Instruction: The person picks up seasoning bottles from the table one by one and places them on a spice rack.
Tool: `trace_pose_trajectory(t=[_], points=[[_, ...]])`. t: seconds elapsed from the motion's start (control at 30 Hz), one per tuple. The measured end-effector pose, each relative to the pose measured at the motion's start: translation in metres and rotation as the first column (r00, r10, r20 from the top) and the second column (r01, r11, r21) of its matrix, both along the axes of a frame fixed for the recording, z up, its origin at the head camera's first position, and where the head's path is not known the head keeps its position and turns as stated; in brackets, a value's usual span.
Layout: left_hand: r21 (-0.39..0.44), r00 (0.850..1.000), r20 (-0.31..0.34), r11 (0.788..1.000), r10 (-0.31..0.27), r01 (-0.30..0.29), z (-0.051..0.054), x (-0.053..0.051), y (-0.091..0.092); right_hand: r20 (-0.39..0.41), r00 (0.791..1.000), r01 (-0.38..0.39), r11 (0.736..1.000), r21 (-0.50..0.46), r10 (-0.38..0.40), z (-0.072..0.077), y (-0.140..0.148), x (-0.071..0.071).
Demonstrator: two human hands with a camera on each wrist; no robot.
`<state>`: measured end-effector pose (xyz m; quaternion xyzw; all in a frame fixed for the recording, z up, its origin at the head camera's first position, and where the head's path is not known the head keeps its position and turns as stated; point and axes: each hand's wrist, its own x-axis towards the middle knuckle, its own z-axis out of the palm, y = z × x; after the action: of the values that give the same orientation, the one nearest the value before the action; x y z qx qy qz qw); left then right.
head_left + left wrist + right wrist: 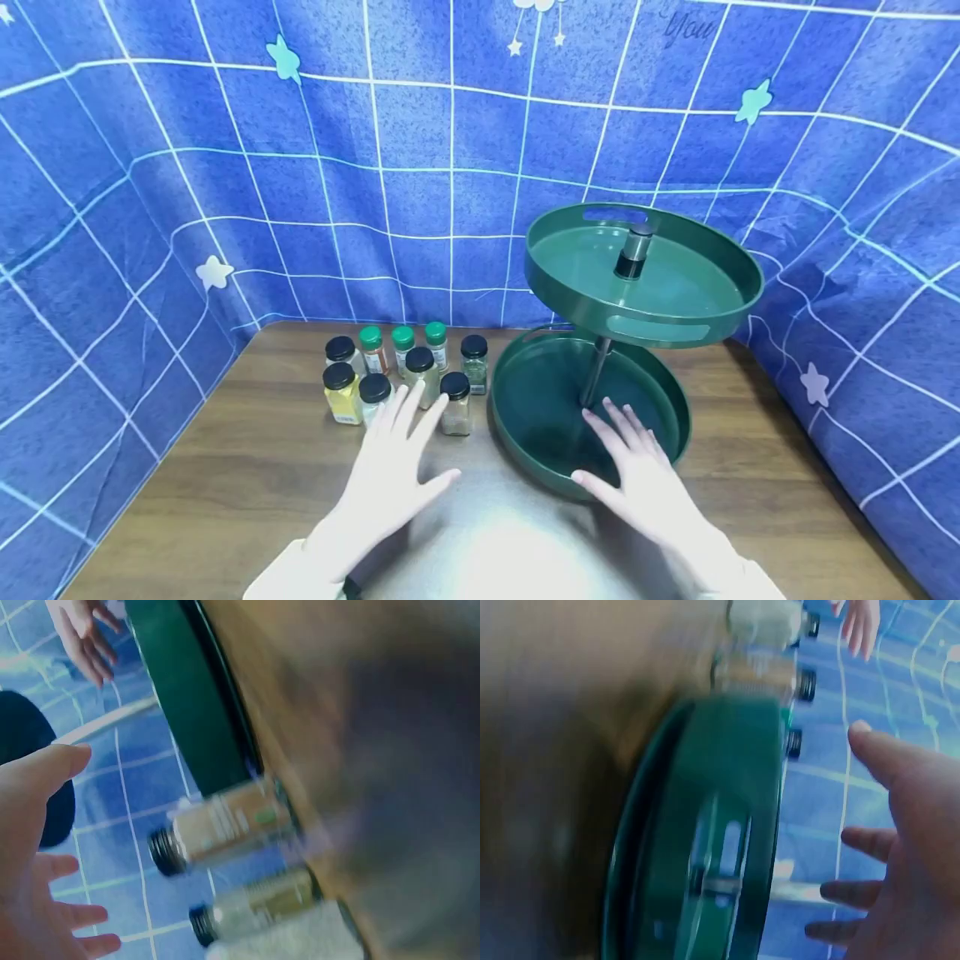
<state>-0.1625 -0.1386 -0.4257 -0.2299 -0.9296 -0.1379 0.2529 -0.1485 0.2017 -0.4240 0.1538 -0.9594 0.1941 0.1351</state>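
Observation:
My left hand (393, 467) hovers with spread fingers just in front of a group of spice jars, holding nothing. Nearest to it are a black-capped jar of tan powder (456, 412) and a jar with pale contents (375, 392), partly hidden by the fingers. My right hand (637, 479), fingers extended and empty, is over the front of a green two-tier round tray stand (517, 417). Its upper tray (577, 258) sits on a metal post, off to the right of the lower one. In the left wrist view, the tan-powder jar (232, 825) stands beside the green rim.
Behind the front jars are green-capped jars (403, 337), a black-capped jar of green herbs (474, 367) and, at the left, a yellow-powder jar (342, 396). A blue gridded curtain (420, 200) closes off the back and sides of the wooden table (225, 467).

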Motion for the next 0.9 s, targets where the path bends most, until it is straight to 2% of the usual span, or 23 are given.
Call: trace_pose_trajectory(t=[0.2,0.33,0.5,0.67,0.9], points=[[0.051,0.999,-0.044,0.999,-0.006,0.008,0.008,-0.018,-0.027,-0.049,0.997,-0.070,0.995,-0.072,0.066,0.002,0.035,-0.026],[0.101,0.999,-0.046,0.995,-0.006,0.010,0.009,-0.029,-0.041,-0.049,0.994,-0.102,0.988,-0.115,0.097,0.003,0.058,-0.040],[0.183,1.000,0.015,0.983,0.001,-0.004,0.006,-0.042,-0.052,-0.040,0.992,-0.124,0.979,-0.161,0.119,-0.004,0.082,-0.055],[0.270,0.997,0.079,0.963,-0.007,-0.015,-0.005,-0.052,-0.061,-0.048,0.988,-0.156,0.968,-0.198,0.149,-0.016,0.101,-0.066],[0.388,0.979,0.200,0.921,-0.034,-0.047,-0.017,-0.058,-0.070,-0.013,0.984,-0.173,0.946,-0.273,0.176,-0.031,0.121,-0.072]])
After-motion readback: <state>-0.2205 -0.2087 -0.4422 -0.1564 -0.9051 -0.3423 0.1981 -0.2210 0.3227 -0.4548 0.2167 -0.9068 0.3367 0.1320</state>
